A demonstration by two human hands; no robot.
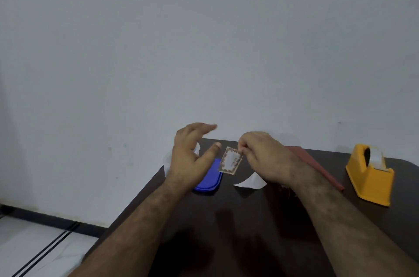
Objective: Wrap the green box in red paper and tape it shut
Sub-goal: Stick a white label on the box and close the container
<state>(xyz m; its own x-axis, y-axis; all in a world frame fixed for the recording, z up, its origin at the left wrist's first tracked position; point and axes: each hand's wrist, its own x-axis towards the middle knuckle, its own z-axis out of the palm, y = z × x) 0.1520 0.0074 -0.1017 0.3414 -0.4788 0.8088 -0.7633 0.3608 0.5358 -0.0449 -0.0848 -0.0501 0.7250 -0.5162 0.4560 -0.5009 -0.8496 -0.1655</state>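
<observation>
My right hand (260,156) pinches the top corner of a small card or sticker (230,160) with a white middle and a brown patterned border, holding it above the dark table (238,220). My left hand (191,156) hovers just left of it, fingers spread and relaxed, holding nothing. A flat red wrapped shape (317,167) lies on the table behind my right wrist, partly hidden by it. A yellow tape dispenser (370,174) with a roll of clear tape stands at the right. No green box shows.
A blue plastic lid (209,180) lies under my left hand, with a clear container (169,161) partly hidden behind it. A white paper scrap (250,182) lies below the card. The table's left edge drops to a tiled floor (34,247). A plain wall stands behind.
</observation>
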